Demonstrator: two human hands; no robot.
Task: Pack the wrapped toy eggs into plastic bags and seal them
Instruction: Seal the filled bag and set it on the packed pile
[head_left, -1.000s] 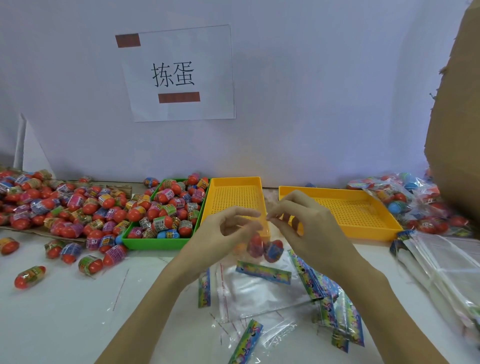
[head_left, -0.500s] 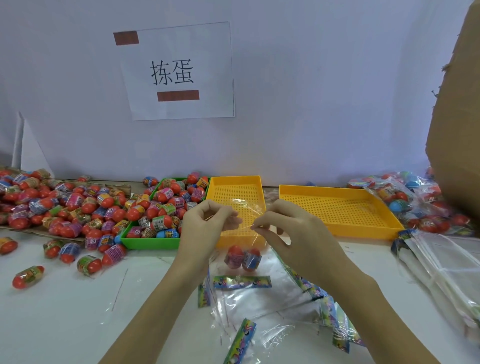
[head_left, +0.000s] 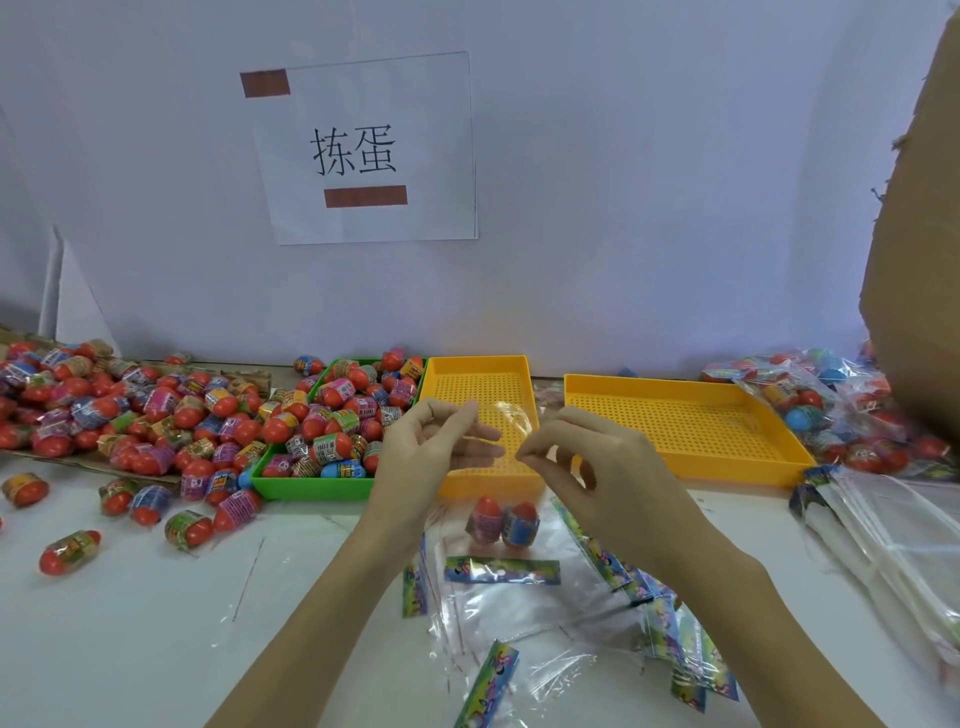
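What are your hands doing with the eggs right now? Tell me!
Left hand and right hand both pinch the top of a clear bag. Two wrapped eggs hang inside. Nothing in the way.

white wall (head_left: 649, 182), white table (head_left: 130, 649)

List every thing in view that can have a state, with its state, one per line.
Left hand: raised, pinching the clear bag's top.
Right hand: raised, pinching the bag's top.
Clear bag: held up, two eggs inside; seal unclear.
Two eggs: upright at the bag's bottom.
Green tray: heaped with eggs.
Near yellow tray: no eggs.
Far yellow tray: no eggs.
Loose bags: flat, unfilled.
Packed bags: filled, piled.
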